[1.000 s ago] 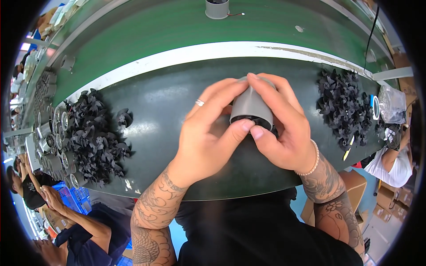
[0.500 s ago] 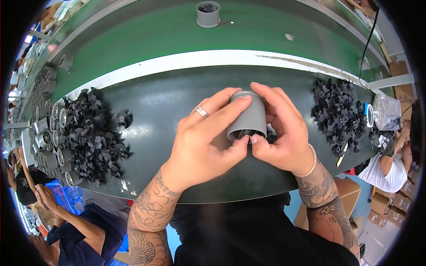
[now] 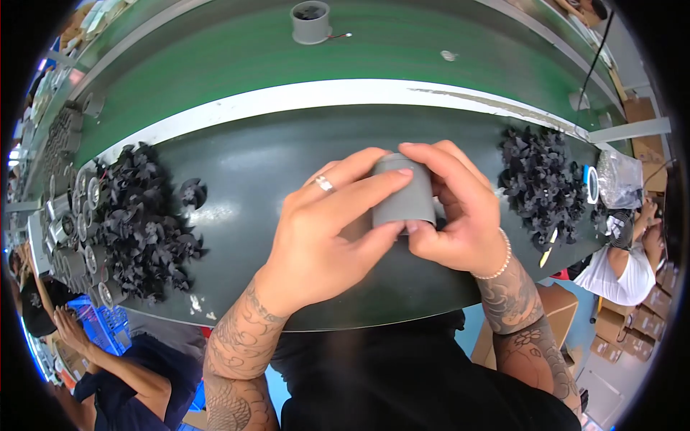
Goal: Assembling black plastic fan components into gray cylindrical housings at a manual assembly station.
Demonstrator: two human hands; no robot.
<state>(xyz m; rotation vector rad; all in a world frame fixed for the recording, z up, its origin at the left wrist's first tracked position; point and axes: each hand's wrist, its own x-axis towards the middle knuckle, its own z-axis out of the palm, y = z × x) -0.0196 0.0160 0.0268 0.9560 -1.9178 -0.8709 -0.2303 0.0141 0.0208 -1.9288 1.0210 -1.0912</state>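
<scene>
Between both hands I hold a grey cylindrical housing (image 3: 406, 200) over the dark work table. My left hand (image 3: 320, 226), with a ring on one finger, has its fingers along the housing's left side and top and its thumb at the lower rim. On the other side my right hand (image 3: 463, 215) wraps the right side, thumb pressed to the same rim. The housing's opening is turned from view, so its inside is hidden. A single black fan impeller (image 3: 192, 194) lies left of my left hand, beside a heap of black impellers (image 3: 147, 230).
Another heap of black impellers (image 3: 543, 183) lies right, near a yellow-handled tool (image 3: 548, 249), a tape roll (image 3: 592, 184) and a clear bag (image 3: 619, 179). Several grey housings (image 3: 93, 255) crowd the far left. A fan-fitted housing (image 3: 310, 30) stands on the green belt (image 3: 215, 72). Co-workers sit both sides.
The housing in my hands has tipped, so its dark inside no longer shows. On the belt, the fan-fitted housing and a small pale scrap have shifted left. Both hands keep their grip.
</scene>
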